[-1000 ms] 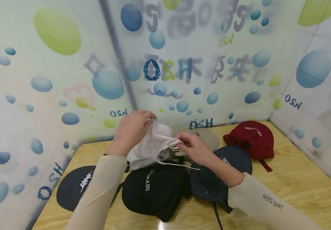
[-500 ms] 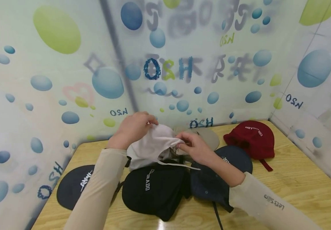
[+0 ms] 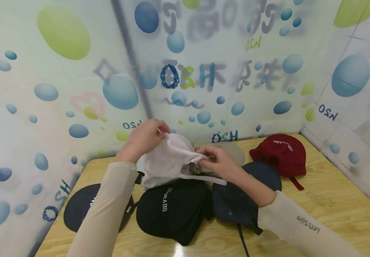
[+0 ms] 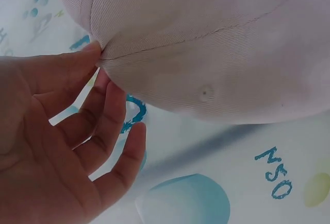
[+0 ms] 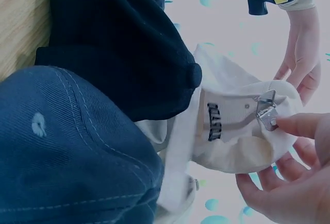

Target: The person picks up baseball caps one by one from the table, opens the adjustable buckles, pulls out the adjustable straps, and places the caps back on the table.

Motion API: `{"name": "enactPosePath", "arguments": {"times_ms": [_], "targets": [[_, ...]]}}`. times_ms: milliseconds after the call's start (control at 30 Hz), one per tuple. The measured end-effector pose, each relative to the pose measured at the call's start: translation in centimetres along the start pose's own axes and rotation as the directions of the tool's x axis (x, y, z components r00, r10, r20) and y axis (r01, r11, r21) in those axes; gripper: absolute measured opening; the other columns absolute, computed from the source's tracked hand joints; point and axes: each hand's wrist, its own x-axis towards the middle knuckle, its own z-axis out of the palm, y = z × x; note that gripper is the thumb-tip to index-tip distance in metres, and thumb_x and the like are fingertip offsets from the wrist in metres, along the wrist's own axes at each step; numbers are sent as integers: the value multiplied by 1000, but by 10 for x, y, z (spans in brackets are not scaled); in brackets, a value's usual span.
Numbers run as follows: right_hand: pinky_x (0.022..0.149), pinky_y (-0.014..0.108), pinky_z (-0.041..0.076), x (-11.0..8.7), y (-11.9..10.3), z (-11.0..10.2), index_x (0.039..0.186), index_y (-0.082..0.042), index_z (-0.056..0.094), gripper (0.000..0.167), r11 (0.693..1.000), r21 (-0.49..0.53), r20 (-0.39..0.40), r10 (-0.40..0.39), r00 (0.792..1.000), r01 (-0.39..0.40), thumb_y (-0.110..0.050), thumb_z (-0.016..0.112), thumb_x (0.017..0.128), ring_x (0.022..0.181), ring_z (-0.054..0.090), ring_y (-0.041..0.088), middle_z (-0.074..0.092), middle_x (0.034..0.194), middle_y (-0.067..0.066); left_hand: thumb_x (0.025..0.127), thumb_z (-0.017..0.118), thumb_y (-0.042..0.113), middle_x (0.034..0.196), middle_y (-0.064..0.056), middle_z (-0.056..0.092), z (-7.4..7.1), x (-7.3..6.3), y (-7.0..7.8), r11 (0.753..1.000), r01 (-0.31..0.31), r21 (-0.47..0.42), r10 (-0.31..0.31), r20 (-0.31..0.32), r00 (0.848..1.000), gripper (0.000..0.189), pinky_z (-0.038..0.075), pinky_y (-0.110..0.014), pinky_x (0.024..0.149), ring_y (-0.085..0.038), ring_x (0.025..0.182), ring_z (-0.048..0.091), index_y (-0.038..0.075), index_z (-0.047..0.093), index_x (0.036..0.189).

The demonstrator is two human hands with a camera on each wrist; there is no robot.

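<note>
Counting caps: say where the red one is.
Head view: the red cap sits near the back right corner of the table, right of the beige cap.

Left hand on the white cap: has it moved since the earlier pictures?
Yes. In the head view, the left hand has shifted slightly up and left: it now partly covers the small blue wall lettering, which showed whole before.

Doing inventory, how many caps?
6: white cap, held; black cap, front; beige cap, back; red cap, far right; navy cap, beneath right forearm; dark cap, behind left sleeve. More may be hidden.
</note>
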Motion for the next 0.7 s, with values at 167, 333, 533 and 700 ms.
{"name": "enactPosePath", "arguments": {"times_ms": [167, 333, 533, 700], "targets": [[106, 55, 46, -2, -1, -2, 119, 0, 65, 25, 999, 17, -4, -33, 999, 33, -2, 64, 95, 119, 59, 34, 64, 124, 19, 101, 56, 12, 119, -13, 66, -12, -5, -3, 1000, 28, -5, -28, -35, 999, 19, 52, -47, 90, -31, 108, 62, 8, 67, 116], [109, 58, 43, -3, 1, -3, 118, -1, 66, 24, 997, 37, 5, -68, 998, 67, 0, 64, 94, 126, 55, 36, 64, 126, 18, 102, 54, 13, 120, -14, 65, -24, -11, -10, 999, 43, -24, -44, -29, 999, 20, 52, -48, 89, -32, 109, 61, 8, 66, 117], [108, 58, 44, -5, 5, -6, 118, -2, 66, 23, 996, 33, 13, -79, 997, 78, -4, 64, 95, 123, 57, 33, 65, 124, 16, 102, 55, 17, 120, -16, 65, -41, -21, -24, 996, 76, -45, -78, -49, 996, 22, 50, -50, 90, -33, 108, 58, 8, 65, 119], [107, 62, 43, -6, 7, -10, 116, 1, 65, 21, 996, 39, 21, -85, 996, 84, -1, 62, 95, 121, 57, 38, 64, 124, 19, 102, 55, 20, 121, -18, 63, -57, -33, -44, 991, 117, -59, -122, -76, 990, 25, 49, -51, 89, -35, 108, 57, 8, 64, 122]]}}
